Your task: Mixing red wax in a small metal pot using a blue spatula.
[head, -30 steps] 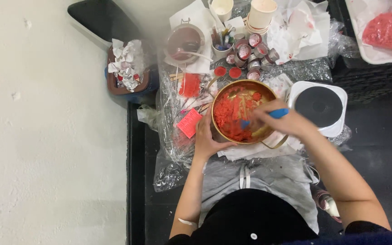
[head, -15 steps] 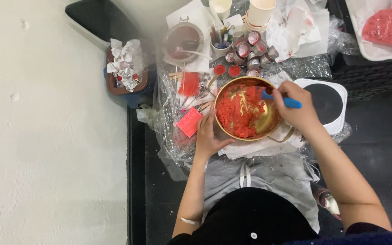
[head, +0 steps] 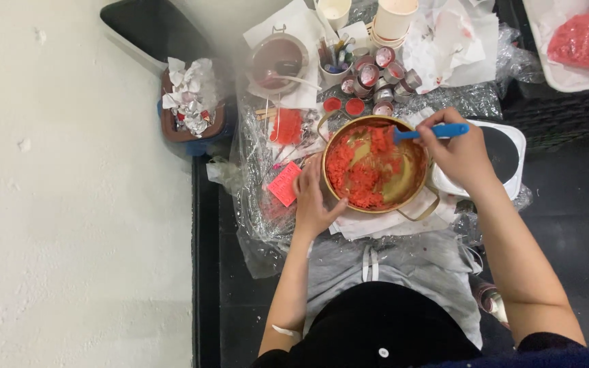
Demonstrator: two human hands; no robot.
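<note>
Your left hand point(head: 313, 199) grips the brass pot point(head: 376, 163) rim; right hand point(head: 459, 151) clamps the blue spatula point(head: 431, 131), blade buried in red crumbs point(head: 359, 174).

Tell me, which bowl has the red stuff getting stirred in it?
The big gold bowl in front of the person. The smaller brown bowl farther back holds no red stuff and no hand touches it.
</note>
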